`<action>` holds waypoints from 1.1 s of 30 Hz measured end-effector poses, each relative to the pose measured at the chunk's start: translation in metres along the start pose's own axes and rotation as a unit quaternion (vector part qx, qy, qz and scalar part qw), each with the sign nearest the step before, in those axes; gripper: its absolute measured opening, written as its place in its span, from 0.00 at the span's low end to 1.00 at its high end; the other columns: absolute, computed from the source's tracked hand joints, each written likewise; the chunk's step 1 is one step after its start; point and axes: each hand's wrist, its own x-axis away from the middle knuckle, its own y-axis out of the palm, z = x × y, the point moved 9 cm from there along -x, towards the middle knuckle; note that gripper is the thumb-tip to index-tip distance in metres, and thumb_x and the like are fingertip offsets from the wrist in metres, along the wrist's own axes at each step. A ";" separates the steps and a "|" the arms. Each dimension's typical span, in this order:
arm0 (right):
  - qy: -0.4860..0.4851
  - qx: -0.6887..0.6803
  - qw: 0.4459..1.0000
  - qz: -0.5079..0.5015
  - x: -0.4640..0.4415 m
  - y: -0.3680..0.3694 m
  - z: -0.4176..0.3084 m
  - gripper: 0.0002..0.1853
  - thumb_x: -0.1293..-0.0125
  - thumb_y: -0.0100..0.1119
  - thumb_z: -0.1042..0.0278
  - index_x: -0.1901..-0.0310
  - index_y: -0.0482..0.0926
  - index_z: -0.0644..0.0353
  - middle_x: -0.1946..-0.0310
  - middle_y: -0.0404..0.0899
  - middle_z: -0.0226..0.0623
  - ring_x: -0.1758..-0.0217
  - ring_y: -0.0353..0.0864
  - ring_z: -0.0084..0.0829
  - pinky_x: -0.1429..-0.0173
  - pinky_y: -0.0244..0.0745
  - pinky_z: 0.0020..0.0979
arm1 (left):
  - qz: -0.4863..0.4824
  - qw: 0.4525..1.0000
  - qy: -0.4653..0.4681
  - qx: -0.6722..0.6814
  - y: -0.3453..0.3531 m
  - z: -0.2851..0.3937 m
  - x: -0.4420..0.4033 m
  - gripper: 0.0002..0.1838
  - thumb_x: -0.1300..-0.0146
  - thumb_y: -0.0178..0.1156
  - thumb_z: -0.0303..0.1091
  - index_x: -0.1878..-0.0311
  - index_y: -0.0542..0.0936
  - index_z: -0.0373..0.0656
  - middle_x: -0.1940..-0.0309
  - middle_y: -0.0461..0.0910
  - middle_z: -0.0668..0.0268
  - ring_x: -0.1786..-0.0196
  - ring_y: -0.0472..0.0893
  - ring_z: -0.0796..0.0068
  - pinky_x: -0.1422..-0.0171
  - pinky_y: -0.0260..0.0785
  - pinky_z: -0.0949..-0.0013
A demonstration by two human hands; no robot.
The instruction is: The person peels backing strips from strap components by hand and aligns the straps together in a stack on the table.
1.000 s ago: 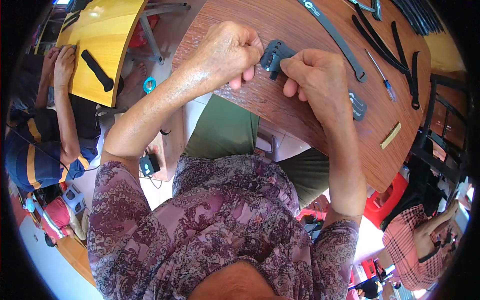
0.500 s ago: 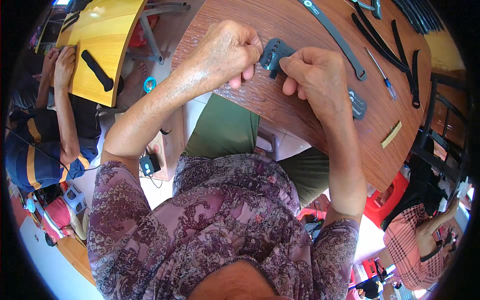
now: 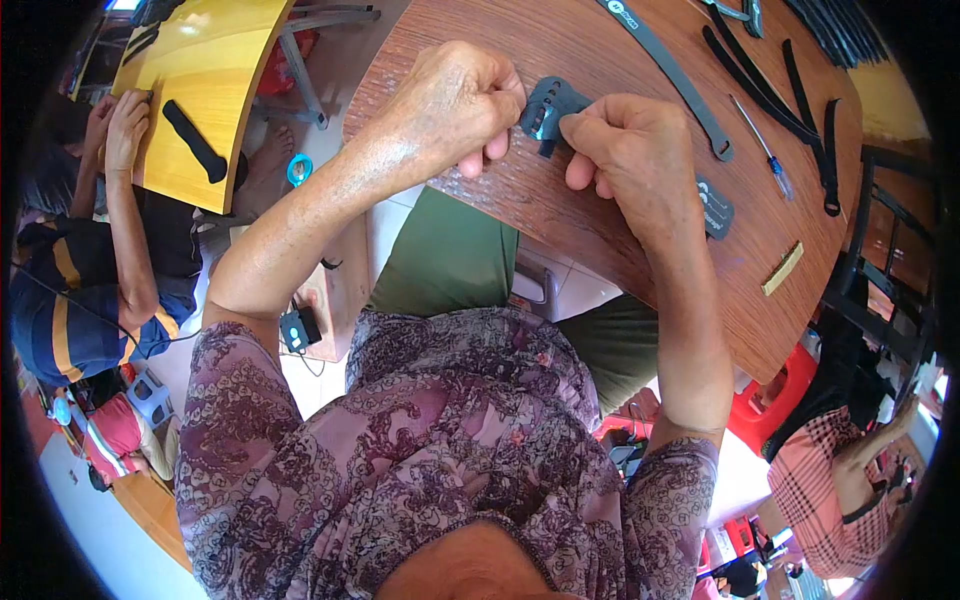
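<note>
The person's two hands are apart, raised over the near edge of a brown wood-look tabletop (image 3: 770,235), with a small dark grey piece (image 3: 545,108) between them. The right hand (image 3: 630,150) pinches the piece at its right side between thumb and curled fingers. The left hand (image 3: 470,105) is bent in toward the piece's left edge, its fingers folded; the fingertips are partly hidden, so whether they grip it cannot be told. The piece has a row of small dark marks or holes down its left part, a shiny patch at its lower left and a narrow tab pointing down toward the person.

Beyond the right hand lies a long grey strap (image 3: 680,88) with white lettering and a hole at its near end. Further right are a screwdriver (image 3: 773,165) with a blue and clear handle and several black straps (image 3: 829,160). A dark tag (image 3: 715,212) with pale printing lies just beside the right wrist, partly covered by it, and a short yellow strip (image 3: 783,270) lies nearer the tabletop's right edge.
</note>
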 end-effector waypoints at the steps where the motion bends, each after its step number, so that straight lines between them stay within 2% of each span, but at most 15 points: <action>1: 0.005 -0.006 1.000 0.002 0.000 0.000 0.000 0.10 0.46 0.54 0.71 0.78 0.80 0.69 0.86 0.79 0.39 0.84 0.74 0.23 0.78 0.69 0.29 | 0.000 1.000 0.000 -0.001 0.000 0.000 0.000 0.11 0.35 0.55 0.39 0.68 0.80 0.43 0.83 0.78 0.72 0.86 0.71 0.87 0.85 0.61 0.79; 33: -0.017 0.024 0.999 0.014 0.000 -0.004 0.000 0.11 0.46 0.54 0.70 0.79 0.80 0.68 0.87 0.79 0.39 0.84 0.76 0.26 0.75 0.72 0.31 | 0.001 1.000 0.017 -0.002 0.006 0.001 -0.004 0.11 0.36 0.57 0.37 0.68 0.79 0.39 0.83 0.77 0.71 0.87 0.72 0.85 0.86 0.62 0.77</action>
